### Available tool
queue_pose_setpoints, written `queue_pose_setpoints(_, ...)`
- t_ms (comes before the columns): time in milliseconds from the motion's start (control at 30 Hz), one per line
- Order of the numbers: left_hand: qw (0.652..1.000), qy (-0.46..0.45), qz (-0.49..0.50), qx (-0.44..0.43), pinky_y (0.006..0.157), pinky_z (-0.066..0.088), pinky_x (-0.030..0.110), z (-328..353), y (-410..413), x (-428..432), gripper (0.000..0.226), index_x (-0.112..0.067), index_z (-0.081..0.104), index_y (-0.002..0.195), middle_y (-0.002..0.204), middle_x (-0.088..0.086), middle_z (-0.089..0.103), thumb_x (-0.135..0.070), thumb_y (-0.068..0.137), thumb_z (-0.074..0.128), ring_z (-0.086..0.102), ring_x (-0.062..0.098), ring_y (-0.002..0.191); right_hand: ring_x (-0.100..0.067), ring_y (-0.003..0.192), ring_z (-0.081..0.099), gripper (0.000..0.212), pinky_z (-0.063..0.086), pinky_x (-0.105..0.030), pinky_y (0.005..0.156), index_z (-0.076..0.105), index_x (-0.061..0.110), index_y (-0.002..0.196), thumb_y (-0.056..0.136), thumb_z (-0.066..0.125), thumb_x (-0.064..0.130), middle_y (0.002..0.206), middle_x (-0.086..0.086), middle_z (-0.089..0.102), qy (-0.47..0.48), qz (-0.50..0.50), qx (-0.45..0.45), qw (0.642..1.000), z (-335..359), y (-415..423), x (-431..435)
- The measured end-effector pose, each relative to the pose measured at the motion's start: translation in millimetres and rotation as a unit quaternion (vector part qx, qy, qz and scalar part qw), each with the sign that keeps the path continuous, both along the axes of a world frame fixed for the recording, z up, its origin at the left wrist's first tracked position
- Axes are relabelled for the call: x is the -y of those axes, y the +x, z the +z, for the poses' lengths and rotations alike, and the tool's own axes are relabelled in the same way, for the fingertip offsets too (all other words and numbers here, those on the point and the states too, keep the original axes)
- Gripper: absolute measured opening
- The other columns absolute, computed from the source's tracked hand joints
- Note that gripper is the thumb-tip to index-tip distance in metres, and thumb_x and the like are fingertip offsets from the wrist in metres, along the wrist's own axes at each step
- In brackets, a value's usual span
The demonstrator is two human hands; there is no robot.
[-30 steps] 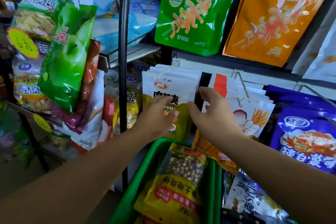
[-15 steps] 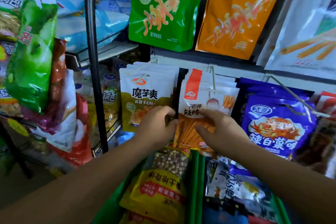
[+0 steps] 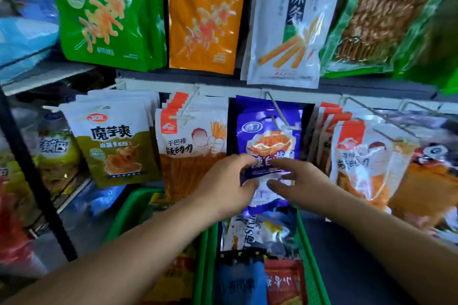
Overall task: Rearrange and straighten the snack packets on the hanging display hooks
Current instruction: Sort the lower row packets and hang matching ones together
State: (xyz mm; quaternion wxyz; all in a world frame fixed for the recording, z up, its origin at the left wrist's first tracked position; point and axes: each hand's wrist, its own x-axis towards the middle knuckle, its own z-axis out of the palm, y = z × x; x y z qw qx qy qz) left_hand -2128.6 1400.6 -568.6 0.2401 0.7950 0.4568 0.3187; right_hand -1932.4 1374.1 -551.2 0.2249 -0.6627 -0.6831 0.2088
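One view only, wide-angle camera on person's head. Nothing to overlap with. Faces hanging display rack (image 3: pixel 153 85) head-on, tipped slightly down. Very near: packets fill frame edge to edge. Purple foil snack packet (image 3: pixel 267 146) sits dead centre. Top row cropped by upper edge, large green pouch (image 3: pixel 109 12) top left. Green plastic baskets (image 3: pixel 208 255) at bottom edge, seen from above. Left hand (image 3: pixel 228 183) and right hand (image 3: pixel 302 181) reach in from lower corners, meet at centre. Black metal upright (image 3: pixel 32 181) leans at left edge. Right edge smeared.

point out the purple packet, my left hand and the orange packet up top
purple packet (image 3: pixel 269 146): head view, food picture on its front
left hand (image 3: pixel 226 182): head view, back of the hand
orange packet (image 3: pixel 205 22): head view, middle of its front
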Motion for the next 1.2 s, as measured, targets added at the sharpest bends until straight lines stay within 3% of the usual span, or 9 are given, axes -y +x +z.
queue_pose_setpoints(67,0.999,-0.033,-0.031,-0.012,0.105,0.051,0.037,-6.7,20.5,-1.7,0.049,-0.021,0.059,0.139,0.135,0.000,0.066,-0.029,0.091,0.069,0.063,0.017,0.122,-0.007,0.073,0.062,0.013,0.053,-0.033,0.077,0.078,0.019,0.094,0.094,0.072,0.029,0.086,0.001,0.077,0.054,-0.029,-0.035,0.998,-0.1,16.4,5.9)
queue_pose_setpoints(133,0.997,-0.055,-0.031,-0.040,0.108,0.046,0.029,-14.9,35.7,-5.5,0.059,-0.021,0.051,0.148,0.147,0.000,0.057,-0.028,0.093,0.071,0.058,0.017,0.130,-0.014,0.061,0.061,0.030,0.053,-0.038,0.067,0.075,0.010,0.082,0.094,0.068,0.036,0.069,-0.008,0.072,0.098,-0.075,-0.052,0.991,-1.2,37.6,12.9)
queue_pose_setpoints(233,0.998,-0.020,0.023,-0.046,0.098,0.045,0.023,-19.7,54.3,-9.4,0.053,-0.017,0.055,0.143,0.137,0.002,0.059,-0.025,0.093,0.070,0.060,0.020,0.123,-0.021,0.063,0.065,0.042,0.049,-0.036,0.056,0.069,0.020,0.071,0.096,0.057,0.051,0.058,0.004,0.067,0.113,-0.186,0.014,0.976,4.0,72.9,26.5)
queue_pose_setpoints(333,0.999,0.018,0.036,-0.028,0.102,0.049,0.033,-17.3,75.3,-10.2,0.045,-0.020,0.061,0.136,0.132,-0.001,0.062,-0.024,0.092,0.070,0.061,0.019,0.121,-0.025,0.077,0.067,0.025,0.055,-0.034,0.062,0.067,0.037,0.095,0.096,0.053,0.058,0.080,0.010,0.070,0.105,-0.244,0.088,0.960,-7.2,101.9,37.9)
queue_pose_setpoints(433,1.000,0.023,-0.005,-0.020,0.106,0.048,0.035,-12.3,101.3,-4.6,0.045,-0.022,0.059,0.139,0.137,-0.003,0.062,-0.026,0.095,0.067,0.058,0.015,0.126,-0.019,0.090,0.071,0.035,0.061,-0.040,0.074,0.070,0.039,0.114,0.090,0.058,0.062,0.097,0.011,0.074,0.134,-0.203,0.025,0.970,-31.5,121.6,43.5)
queue_pose_setpoints(567,0.997,0.005,-0.080,-0.007,0.102,0.051,0.034,-6.2,149.6,9.4,0.041,-0.027,0.060,0.138,0.134,-0.009,0.063,-0.025,0.098,0.066,0.060,0.008,0.119,-0.002,0.084,0.070,0.008,0.057,-0.034,0.079,0.076,0.033,0.094,0.094,0.070,0.038,0.085,0.017,0.075,0.209,-0.224,-0.104,0.946,-27.4,151.7,46.5)
queue_pose_setpoints(700,0.993,-0.002,-0.121,-0.013,0.105,0.048,0.028,-8.0,202.5,18.3,0.045,-0.031,0.057,0.141,0.134,-0.012,0.062,-0.027,0.097,0.066,0.059,0.006,0.121,-0.022,0.091,0.066,0.019,0.050,-0.037,0.075,0.072,0.031,0.102,0.096,0.059,0.042,0.094,0.009,0.072,0.218,-0.358,-0.088,0.903,-36.0,208.1,48.2)
queue_pose_setpoints(933,0.995,0.053,-0.078,-0.043,0.116,0.040,0.030,-26.3,237.5,21.6,0.053,-0.028,0.051,0.149,0.150,-0.018,0.046,-0.027,0.098,0.063,0.047,0.006,0.137,-0.024,0.134,0.056,0.053,0.046,-0.045,0.111,0.055,0.024,0.148,0.098,0.064,0.039,0.144,-0.001,0.060,0.151,-0.335,-0.156,0.917,-67.0,259.7,51.7)
queue_pose_setpoints(1200,0.992,0.056,-0.062,-0.093,0.108,0.031,0.016,-29.4,241.5,22.7,0.058,-0.030,0.046,0.151,0.150,-0.018,0.042,-0.032,0.096,0.065,0.041,0.004,0.140,-0.021,0.121,0.062,0.039,0.049,-0.039,0.096,0.066,0.025,0.133,0.098,0.062,0.043,0.124,0.002,0.068,0.169,-0.321,-0.142,0.921,-59.5,261.5,60.2)
